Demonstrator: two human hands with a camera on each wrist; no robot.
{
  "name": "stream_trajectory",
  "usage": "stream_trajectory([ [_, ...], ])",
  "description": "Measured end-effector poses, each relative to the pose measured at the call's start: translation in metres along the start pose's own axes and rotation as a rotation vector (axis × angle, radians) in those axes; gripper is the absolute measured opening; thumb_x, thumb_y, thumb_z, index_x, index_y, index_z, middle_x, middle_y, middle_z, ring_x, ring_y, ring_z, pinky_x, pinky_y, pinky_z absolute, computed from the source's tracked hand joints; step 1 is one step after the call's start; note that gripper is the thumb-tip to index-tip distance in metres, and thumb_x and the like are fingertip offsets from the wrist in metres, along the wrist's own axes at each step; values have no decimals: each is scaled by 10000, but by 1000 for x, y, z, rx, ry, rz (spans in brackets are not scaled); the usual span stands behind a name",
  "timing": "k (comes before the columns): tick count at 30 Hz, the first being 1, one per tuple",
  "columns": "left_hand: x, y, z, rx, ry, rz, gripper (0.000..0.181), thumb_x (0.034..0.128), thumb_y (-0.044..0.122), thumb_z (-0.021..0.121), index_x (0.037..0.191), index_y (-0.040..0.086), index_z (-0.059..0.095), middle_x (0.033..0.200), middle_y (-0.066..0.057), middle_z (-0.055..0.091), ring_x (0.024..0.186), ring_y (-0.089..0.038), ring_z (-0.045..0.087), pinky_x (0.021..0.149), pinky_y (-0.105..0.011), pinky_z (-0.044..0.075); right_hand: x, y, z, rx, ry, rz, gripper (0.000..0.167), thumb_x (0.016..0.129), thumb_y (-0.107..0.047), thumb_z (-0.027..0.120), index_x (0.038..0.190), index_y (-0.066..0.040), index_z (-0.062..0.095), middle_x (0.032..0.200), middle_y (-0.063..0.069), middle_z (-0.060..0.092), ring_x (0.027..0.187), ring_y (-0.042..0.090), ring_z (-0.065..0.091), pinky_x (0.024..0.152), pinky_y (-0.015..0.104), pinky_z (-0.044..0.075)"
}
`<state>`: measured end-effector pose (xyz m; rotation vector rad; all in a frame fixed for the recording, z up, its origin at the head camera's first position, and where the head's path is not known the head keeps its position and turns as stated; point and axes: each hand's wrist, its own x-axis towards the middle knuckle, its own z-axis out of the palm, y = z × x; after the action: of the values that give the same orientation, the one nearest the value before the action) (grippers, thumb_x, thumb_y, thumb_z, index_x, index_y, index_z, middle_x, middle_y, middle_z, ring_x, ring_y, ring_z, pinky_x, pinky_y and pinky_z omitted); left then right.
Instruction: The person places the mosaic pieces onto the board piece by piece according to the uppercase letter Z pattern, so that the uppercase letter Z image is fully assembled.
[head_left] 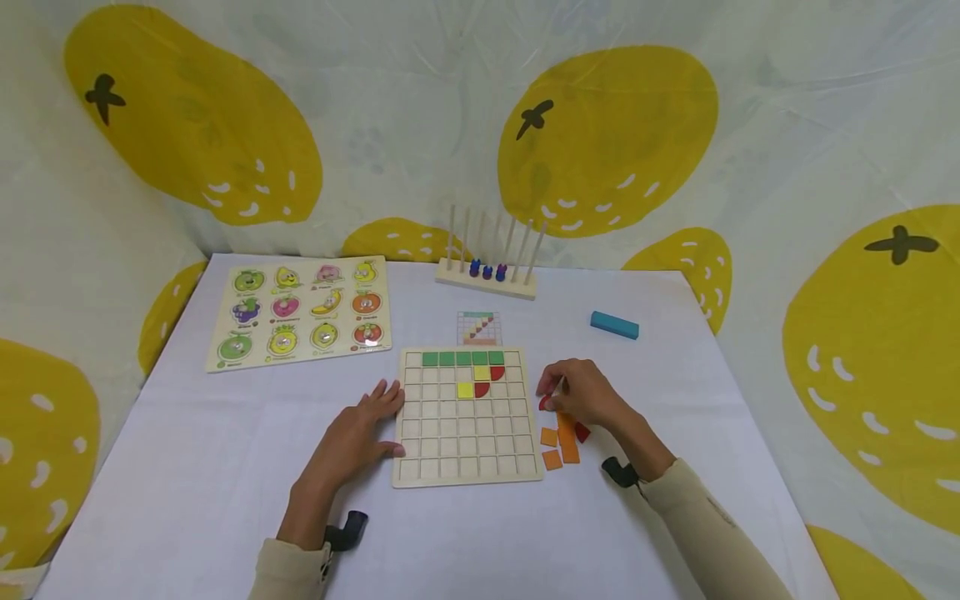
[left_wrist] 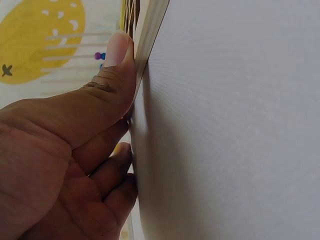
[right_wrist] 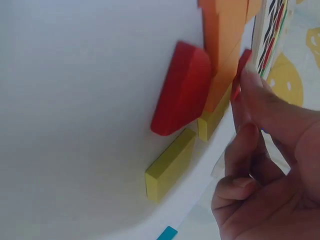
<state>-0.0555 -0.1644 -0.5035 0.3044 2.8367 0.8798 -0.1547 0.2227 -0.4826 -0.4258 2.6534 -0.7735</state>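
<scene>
A wooden grid board [head_left: 442, 446] lies mid-table, with a row of green squares [head_left: 463, 358] near its top. Below them sit two yellow squares [head_left: 466, 390] and two red quarter-circle pieces [head_left: 497, 373]. My left hand [head_left: 356, 437] rests at the board's left edge, its thumb [left_wrist: 117, 55] touching the side. Right of the board, my right hand [head_left: 588, 392] pinches a red piece [right_wrist: 244, 61] between thumb and fingers. Under that hand lie several orange pieces [head_left: 567, 446] and a loose red piece [right_wrist: 184, 90]. Two yellow blocks [right_wrist: 171, 167] show in the right wrist view.
A small pattern card [head_left: 478, 328] lies just behind the board. Farther back stands a peg rack [head_left: 487, 281] with several blue and purple beads. A fruit puzzle board [head_left: 303, 312] is at the left, and a teal bar [head_left: 615, 325] at the right.
</scene>
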Motion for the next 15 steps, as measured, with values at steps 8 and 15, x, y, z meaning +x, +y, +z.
stream_trajectory([
  [8, 0, -1, 1, -2, -2, 9, 987, 712, 231, 965, 1570, 75, 502, 1679, -103, 412, 1578, -396, 365, 1222, -651, 387, 10, -3, -1, -40, 151, 118, 59, 930, -166, 822, 947, -186, 769, 894, 4, 695, 846, 230, 588, 694, 317, 501],
  [15, 0, -1, -1, -8, 0, 19, 989, 709, 223, 963, 1569, 66, 501, 1675, -99, 419, 1592, -349, 356, 1224, -641, 391, 8, -7, 4, -107, 170, 221, 248, 897, -401, 864, 898, -200, 718, 776, 24, 613, 790, 218, 580, 594, 291, 438],
])
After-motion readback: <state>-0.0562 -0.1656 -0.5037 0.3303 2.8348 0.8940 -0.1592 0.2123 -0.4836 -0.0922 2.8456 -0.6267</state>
